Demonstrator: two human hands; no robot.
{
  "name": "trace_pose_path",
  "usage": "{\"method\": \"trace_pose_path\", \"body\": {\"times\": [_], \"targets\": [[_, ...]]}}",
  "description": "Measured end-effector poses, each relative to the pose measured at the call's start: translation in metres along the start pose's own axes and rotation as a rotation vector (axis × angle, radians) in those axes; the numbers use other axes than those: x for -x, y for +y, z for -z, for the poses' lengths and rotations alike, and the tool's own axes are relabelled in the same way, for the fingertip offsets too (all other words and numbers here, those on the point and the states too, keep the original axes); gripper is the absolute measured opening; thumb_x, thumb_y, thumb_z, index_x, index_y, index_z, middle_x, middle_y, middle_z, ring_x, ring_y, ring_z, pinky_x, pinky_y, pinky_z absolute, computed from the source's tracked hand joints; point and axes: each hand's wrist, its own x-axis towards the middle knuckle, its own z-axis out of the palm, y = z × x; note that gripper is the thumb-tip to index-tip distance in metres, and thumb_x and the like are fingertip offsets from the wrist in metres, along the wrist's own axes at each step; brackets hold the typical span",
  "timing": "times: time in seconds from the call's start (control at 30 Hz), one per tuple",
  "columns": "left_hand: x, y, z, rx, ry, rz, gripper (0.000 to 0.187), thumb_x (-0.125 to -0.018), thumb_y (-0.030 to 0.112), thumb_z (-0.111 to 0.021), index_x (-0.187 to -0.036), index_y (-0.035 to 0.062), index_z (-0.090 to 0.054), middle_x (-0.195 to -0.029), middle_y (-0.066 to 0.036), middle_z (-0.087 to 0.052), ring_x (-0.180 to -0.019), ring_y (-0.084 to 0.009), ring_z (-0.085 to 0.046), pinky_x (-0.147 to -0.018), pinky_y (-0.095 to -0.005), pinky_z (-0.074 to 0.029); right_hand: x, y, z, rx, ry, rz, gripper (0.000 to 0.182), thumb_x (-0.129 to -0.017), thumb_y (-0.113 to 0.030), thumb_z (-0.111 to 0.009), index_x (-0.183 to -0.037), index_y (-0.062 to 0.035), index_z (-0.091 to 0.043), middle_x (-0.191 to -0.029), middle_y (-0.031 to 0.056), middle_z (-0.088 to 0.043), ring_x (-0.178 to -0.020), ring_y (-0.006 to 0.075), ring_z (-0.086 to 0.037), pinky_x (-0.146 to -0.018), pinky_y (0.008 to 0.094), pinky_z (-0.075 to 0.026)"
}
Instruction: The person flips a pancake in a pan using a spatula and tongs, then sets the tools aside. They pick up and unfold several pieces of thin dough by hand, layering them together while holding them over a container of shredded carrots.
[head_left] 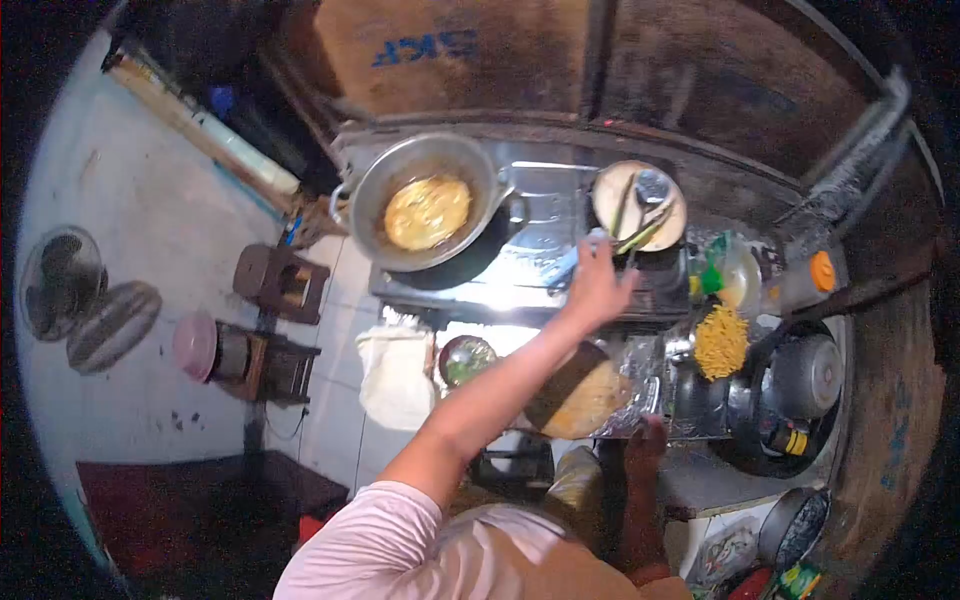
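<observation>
My left hand (598,283) reaches over the front edge of the stove, its finger and thumb apart at the near ends of slim utensils (622,208). These form a V, perhaps tongs, on a round pale board or lid (608,190). Beside them lies a shiny metal ladle bowl (652,187). Whether my fingers touch the utensils is hard to make out. My right hand (648,438) hangs dark and blurred beside clear plastic wrap (645,395); its fingers do not show clearly. On the left burner, a large metal wok (365,215) holds a golden round of frying food (428,212).
Below the stove are a white cloth (395,375), a small bowl (465,360) with green contents and a round wooden board (580,400). Yellow strips (720,342), an orange-capped jar (822,272) and a metal pot (806,376) crowd the right. Stools (282,283) stand left.
</observation>
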Motion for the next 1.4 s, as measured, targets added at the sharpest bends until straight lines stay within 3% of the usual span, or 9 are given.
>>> {"method": "trace_pose_path", "body": {"times": [0.1,0.2,0.27,0.33,0.43,0.6,0.8,1.1,1.4], "targets": [[0.075,0.017,0.052,0.152,-0.244,0.010,0.046,-0.084,0.020,-0.064,-0.123,0.0013,-0.046,-0.112,-0.020,-0.049,-0.102,-0.0387,-0.052,-0.089,-0.0432,-0.045,-0.023,-0.029,0.006,-0.143,0.057,0.134,0.022,-0.091,-0.013,-0.056,-0.109,-0.0014,-0.059,-0.100,0.0152,-0.059,-0.093,0.0327,-0.056,-0.086,0.0432,-0.043],[0.173,-0.023,0.077,0.136,-0.195,-0.221,0.040,-0.084,0.020,-0.063,-0.121,0.0063,-0.053,-0.100,-0.012,-0.056,-0.098,-0.0274,-0.055,-0.086,-0.0376,-0.045,-0.028,-0.054,0.000,-0.206,-0.025,-0.129,0.026,-0.093,-0.015,-0.059,-0.114,-0.0003,-0.060,-0.100,0.0117,-0.061,-0.091,0.0177,-0.057,-0.081,0.0300,-0.046],[0.213,-0.030,0.127,0.561,-0.394,-0.088,0.037,-0.087,0.014,-0.060,-0.124,0.0083,-0.057,-0.097,-0.009,-0.066,-0.092,-0.0203,-0.062,-0.083,-0.0335,-0.048,-0.032,-0.070,-0.013,-0.310,-0.052,-0.185,0.025,-0.090,-0.011,-0.060,-0.112,0.0008,-0.060,-0.095,0.0099,-0.061,-0.086,0.0167,-0.056,-0.077,0.0292,-0.045],[0.270,-0.100,0.142,0.287,-0.447,0.194,0.029,-0.091,0.014,-0.056,-0.119,0.0079,-0.060,-0.095,-0.011,-0.068,-0.084,-0.0186,-0.064,-0.076,-0.0324,-0.050,-0.037,-0.087,-0.031,-0.440,-0.064,-0.213,0.023,-0.088,-0.001,-0.060,-0.110,0.0023,-0.061,-0.088,0.0055,-0.062,-0.075,0.0106,-0.051,-0.069,0.0242,-0.042],[0.310,-0.165,0.178,0.247,0.043,0.375,0.019,-0.090,0.018,-0.060,-0.099,0.0028,-0.067,-0.092,-0.010,-0.068,-0.079,-0.0167,-0.063,-0.073,-0.0301,-0.050,-0.040,-0.126,-0.053,-0.526,-0.180,-0.130,0.022,-0.087,-0.002,-0.060,-0.109,0.0020,-0.062,-0.087,0.0049,-0.062,-0.075,0.0095,-0.051,-0.069,0.0242,-0.042],[0.332,-0.265,0.270,0.101,0.515,0.630,0.017,-0.090,0.010,-0.057,-0.103,0.0027,-0.065,-0.081,-0.002,-0.063,-0.073,-0.0093,-0.056,-0.068,-0.0247,-0.047,-0.019,-0.177,-0.116,-0.714,-0.347,0.129,0.015,-0.081,0.000,-0.066,-0.096,0.0012,-0.065,-0.083,0.0089,-0.066,-0.071,0.0125,-0.059,-0.064,0.0268,-0.048],[0.358,-0.384,0.295,-0.028,0.590,0.604,0.034,-0.084,0.025,-0.068,-0.109,0.0028,-0.061,-0.090,-0.004,-0.062,-0.078,-0.0123,-0.056,-0.068,-0.0274,-0.047,0.019,-0.208,-0.168,-0.745,-0.498,0.404,0.016,-0.078,0.002,-0.067,-0.094,-0.0006,-0.067,-0.082,0.0128,-0.067,-0.071,0.0225,-0.064,-0.065,0.0306,-0.050],[0.364,-0.378,0.278,0.164,0.538,0.652,0.036,-0.076,0.026,-0.075,-0.100,0.0022,-0.065,-0.083,-0.006,-0.063,-0.074,-0.0142,-0.058,-0.069,-0.0284,-0.048,0.092,-0.184,-0.158,-0.699,-0.529,0.338,0.015,-0.083,0.001,-0.064,-0.098,-0.0019,-0.068,-0.085,0.0102,-0.068,-0.076,0.0169,-0.065,-0.069,0.0282,-0.050],[0.365,-0.360,0.270,-0.305,0.635,0.365,0.020,-0.075,0.017,-0.070,-0.087,0.0014,-0.066,-0.084,-0.016,-0.065,-0.079,-0.0319,-0.062,-0.074,-0.0401,-0.049,0.112,-0.188,-0.134,-0.661,-0.463,0.242,0.012,-0.086,0.000,-0.062,-0.097,-0.0014,-0.066,-0.079,0.0056,-0.068,-0.072,0.0095,-0.061,-0.068,0.0251,-0.048]]}}
